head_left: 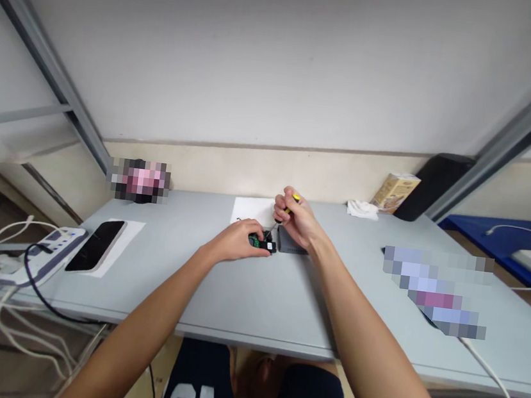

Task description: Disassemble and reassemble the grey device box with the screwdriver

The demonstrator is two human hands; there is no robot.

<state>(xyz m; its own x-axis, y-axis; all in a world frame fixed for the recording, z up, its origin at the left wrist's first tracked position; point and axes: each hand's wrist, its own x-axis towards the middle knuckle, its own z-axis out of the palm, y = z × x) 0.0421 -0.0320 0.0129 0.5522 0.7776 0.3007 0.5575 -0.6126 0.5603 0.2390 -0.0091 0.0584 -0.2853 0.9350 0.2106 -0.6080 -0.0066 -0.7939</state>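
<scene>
My left hand (237, 241) is closed around the edges of a small green circuit board (254, 241) with black parts, holding it low at the table. A screwdriver (296, 198) with a yellow and black handle is gripped in my right hand (297, 221). Its thin shaft slants down to the left, and the tip is at the board; whether it sits in a screw is too small to tell. Beneath my right hand lies a flat dark grey case (291, 246), partly covered by the hand. White paper (251, 209) lies just behind the board.
On the left of the grey table (242, 306) are a phone (98, 246) on paper and a power strip (45, 256) with tangled cables. A small carton (396, 192), crumpled tissue (362, 209) and a black cylinder (434, 184) stand back right. Blurred-out items lie at both sides.
</scene>
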